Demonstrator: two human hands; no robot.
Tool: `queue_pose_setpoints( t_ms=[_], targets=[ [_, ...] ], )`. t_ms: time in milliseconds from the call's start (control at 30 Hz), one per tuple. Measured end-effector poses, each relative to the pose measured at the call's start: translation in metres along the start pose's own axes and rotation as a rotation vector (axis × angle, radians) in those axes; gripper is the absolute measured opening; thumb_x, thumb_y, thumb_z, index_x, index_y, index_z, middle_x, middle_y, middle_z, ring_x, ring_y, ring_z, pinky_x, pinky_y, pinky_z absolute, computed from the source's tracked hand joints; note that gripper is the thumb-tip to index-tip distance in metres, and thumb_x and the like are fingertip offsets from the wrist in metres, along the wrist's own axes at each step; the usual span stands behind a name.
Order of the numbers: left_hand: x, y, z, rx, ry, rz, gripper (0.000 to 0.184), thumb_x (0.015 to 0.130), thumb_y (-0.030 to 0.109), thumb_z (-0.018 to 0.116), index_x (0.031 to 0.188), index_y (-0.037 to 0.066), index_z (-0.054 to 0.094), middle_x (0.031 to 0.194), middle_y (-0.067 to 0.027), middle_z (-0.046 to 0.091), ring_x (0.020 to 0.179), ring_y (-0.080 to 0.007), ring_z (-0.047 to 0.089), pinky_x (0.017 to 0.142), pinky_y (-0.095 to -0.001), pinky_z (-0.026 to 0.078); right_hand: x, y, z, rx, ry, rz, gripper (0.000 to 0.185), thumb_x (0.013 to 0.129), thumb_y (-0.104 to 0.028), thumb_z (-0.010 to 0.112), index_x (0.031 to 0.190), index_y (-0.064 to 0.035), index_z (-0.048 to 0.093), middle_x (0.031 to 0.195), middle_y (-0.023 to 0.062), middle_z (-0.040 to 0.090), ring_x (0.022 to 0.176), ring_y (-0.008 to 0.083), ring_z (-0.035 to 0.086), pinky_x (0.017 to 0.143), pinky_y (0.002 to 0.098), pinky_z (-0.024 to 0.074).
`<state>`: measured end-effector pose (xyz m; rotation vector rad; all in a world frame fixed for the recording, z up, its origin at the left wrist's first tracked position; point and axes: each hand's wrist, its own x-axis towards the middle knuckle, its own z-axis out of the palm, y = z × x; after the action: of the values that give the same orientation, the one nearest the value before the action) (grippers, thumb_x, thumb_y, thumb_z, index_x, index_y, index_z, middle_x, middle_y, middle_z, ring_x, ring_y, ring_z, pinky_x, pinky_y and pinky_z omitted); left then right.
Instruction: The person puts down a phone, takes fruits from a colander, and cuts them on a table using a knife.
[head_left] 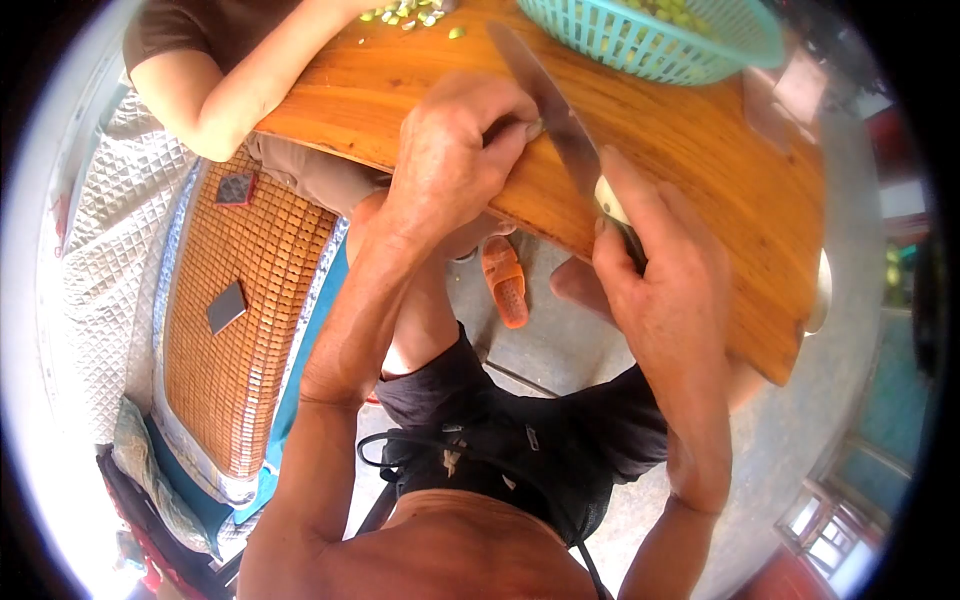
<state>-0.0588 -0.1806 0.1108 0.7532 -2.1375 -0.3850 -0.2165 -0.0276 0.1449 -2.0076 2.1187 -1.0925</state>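
Observation:
My right hand [660, 240] is closed around the handle of a kitchen knife [545, 95], a pale handle with a long, broad blade pointing up and away over the table. My left hand [455, 150] is closed in a pinch beside the blade, at the table's near edge. A small pale-green piece [536, 129] shows at its thumb and fingertip, mostly hidden, close against the blade. Whether the blade touches it I cannot tell. Several cut green-and-white pieces [408, 14] lie on the wooden table [670, 130] at the far side.
A turquoise plastic basket [650, 45] with small green produce stands at the table's far edge. Another person's arm [240, 95] rests on the table at left. A bench with a woven bamboo mat [235, 320] is on the left. An orange slipper [504, 282] lies on the floor below.

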Motion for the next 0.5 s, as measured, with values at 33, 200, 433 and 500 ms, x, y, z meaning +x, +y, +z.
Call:
queue_pose_setpoints(
  t_ms=[33, 200, 433, 500],
  targets=[
    [0.000, 0.001, 0.000, 0.010, 0.000, -0.009, 0.013, 0.085, 0.005, 0.078, 0.097, 0.006, 0.075, 0.092, -0.0096, 0.072, 0.088, -0.0262, 0.070, 0.080, -0.0354, 0.056, -0.001, 0.001, 0.001, -0.001, 0.002, -0.001, 0.044, 0.088, -0.008, 0.068, 0.132, -0.0129, 0.066, 0.096, 0.0117, 0.066, 0.083, 0.0362, 0.069, 0.068, 0.0472, 0.0550],
    [-0.002, 0.010, 0.003, -0.011, 0.039, -0.050, 0.007, 0.085, 0.007, 0.070, 0.092, 0.007, 0.070, 0.091, -0.0123, 0.070, 0.092, -0.0366, 0.065, 0.081, -0.0460, 0.054, -0.003, 0.005, -0.001, 0.074, 0.060, -0.017, 0.045, 0.086, -0.003, 0.067, 0.130, -0.0111, 0.067, 0.097, 0.0134, 0.067, 0.083, 0.0372, 0.068, 0.068, 0.0467, 0.0537],
    [0.024, -0.008, -0.001, 0.140, -0.037, -0.093, 0.015, 0.089, 0.015, 0.076, 0.101, 0.006, 0.073, 0.093, -0.0145, 0.074, 0.088, -0.0351, 0.070, 0.081, -0.0420, 0.056, -0.036, 0.016, -0.034, 0.297, 0.038, 0.119, 0.049, 0.084, 0.006, 0.070, 0.132, -0.0052, 0.067, 0.097, 0.0144, 0.069, 0.082, 0.0284, 0.069, 0.072, 0.0371, 0.0548],
    [0.042, -0.023, 0.001, 0.155, -0.063, -0.139, 0.018, 0.090, 0.018, 0.076, 0.103, 0.006, 0.073, 0.094, -0.0156, 0.074, 0.087, -0.0362, 0.070, 0.080, -0.0428, 0.056, -0.049, 0.030, -0.036, 0.305, 0.148, 0.110, 0.047, 0.084, 0.008, 0.071, 0.131, -0.0019, 0.068, 0.102, 0.0150, 0.071, 0.086, 0.0225, 0.069, 0.079, 0.0319, 0.0552]
  ],
)
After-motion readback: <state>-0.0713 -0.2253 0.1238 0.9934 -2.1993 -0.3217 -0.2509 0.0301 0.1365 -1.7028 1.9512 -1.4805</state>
